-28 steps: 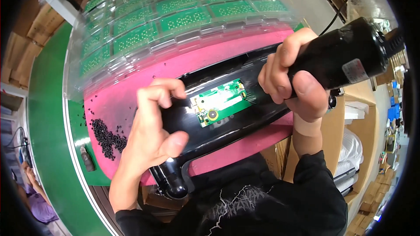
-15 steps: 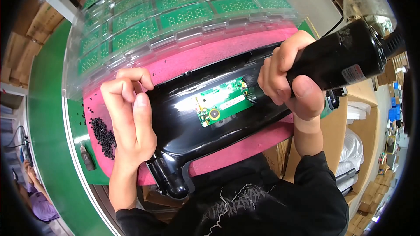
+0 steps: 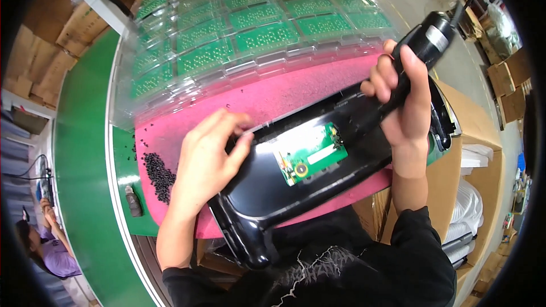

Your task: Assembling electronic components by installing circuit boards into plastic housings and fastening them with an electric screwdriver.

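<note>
A glossy black plastic housing [image 3: 259, 187] with a curved arm at its near left corner lies across the pink mat [image 3: 187, 116]. On it sits a green circuit board [image 3: 322, 160] with a round yellow-ringed part. My right hand [image 3: 406, 94] is wrapped round a corded black electric screwdriver [image 3: 427, 42], whose lower end points down over the housing right of the board; its tip is hard to make out. At the housing's far left edge is my left hand [image 3: 207, 156], fingers curled and thumb close to them. Its fingertips are blurred, and anything between them is hidden.
Clear plastic trays [image 3: 250, 40] of green circuit boards stand behind the mat. A heap of small black screws [image 3: 159, 177] lies at left, beside a small dark bottle [image 3: 133, 200] on the green table [image 3: 79, 136]. An open cardboard box [image 3: 441, 165] stands at right. Another person [image 3: 54, 244] is far left.
The screwdriver has swung from slanting right to standing steeper. My left hand has moved right along the housing's far edge, its fingers loosening. The whole view has shifted somewhat.
</note>
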`<state>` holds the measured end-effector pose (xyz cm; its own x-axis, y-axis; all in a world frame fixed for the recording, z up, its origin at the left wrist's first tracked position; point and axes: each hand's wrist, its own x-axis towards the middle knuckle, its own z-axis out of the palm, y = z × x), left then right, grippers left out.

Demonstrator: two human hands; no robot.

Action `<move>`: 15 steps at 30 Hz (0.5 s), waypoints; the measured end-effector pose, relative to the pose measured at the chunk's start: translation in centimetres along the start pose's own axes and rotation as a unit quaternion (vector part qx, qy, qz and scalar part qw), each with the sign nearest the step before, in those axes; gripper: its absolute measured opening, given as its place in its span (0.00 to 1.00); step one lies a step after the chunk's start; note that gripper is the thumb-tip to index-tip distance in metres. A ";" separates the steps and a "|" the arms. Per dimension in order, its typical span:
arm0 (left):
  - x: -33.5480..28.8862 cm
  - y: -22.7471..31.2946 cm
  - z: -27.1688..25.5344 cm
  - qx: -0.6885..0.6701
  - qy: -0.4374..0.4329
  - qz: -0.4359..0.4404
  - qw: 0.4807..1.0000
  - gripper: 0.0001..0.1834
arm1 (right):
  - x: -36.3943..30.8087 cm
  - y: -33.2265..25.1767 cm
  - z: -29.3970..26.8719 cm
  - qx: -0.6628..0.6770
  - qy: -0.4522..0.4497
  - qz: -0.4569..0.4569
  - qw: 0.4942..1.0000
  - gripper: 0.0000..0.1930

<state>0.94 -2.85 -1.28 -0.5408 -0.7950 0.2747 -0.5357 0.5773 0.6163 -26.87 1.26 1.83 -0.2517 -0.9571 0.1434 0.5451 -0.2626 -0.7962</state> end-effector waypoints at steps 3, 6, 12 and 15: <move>-0.2 0.8 0.0 0.025 -0.082 0.004 0.996 0.08 | 1.3 0.3 -1.7 0.056 0.118 -0.020 0.991 0.13; -0.3 1.2 0.3 0.064 -0.148 0.007 0.987 0.09 | 1.4 0.7 -2.9 0.034 0.115 -0.051 0.991 0.10; -0.8 1.3 0.1 0.076 -0.112 0.015 0.991 0.09 | 1.6 2.0 -0.2 -0.214 0.123 -0.275 0.929 0.29; -0.9 2.4 -0.4 0.052 -0.057 0.041 0.996 0.06 | 0.2 1.4 0.5 -0.276 0.068 -0.436 0.854 0.29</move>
<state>0.39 -0.81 0.27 -0.6531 -0.7211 0.2311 -0.5474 0.6605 0.5139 -25.74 0.67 1.10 -0.4798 -0.3944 0.7837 -0.3478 -0.7346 -0.5826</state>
